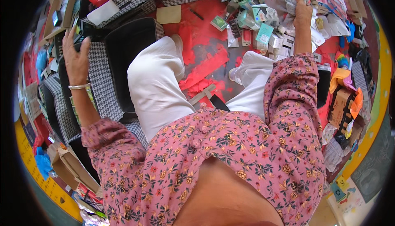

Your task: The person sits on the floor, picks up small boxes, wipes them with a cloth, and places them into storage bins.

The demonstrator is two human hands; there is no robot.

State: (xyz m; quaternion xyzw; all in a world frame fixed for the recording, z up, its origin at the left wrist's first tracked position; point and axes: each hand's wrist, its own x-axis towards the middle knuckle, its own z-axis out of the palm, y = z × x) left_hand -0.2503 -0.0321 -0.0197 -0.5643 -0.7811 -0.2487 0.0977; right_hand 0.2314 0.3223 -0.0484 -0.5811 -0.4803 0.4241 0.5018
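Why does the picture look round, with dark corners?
Head view: a fisheye lens bends straight edges near the rim and leaves black corners. Light is bright and even, with soft shadows; the left hand and right hand look sharp, while the clutter at the rim is squeezed.

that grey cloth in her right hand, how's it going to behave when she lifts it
The grey cloth is bunched and creased under the right hand, so it is probably floppy and will sag. It looks thin, so likely light. It lies over small packets and may drag some along.

viewpoint: worn on the head, left fisheye camera
facing: steeply down over pink floral blouse (230, 152) and red floor (205, 49)
nearness: close; rim bends
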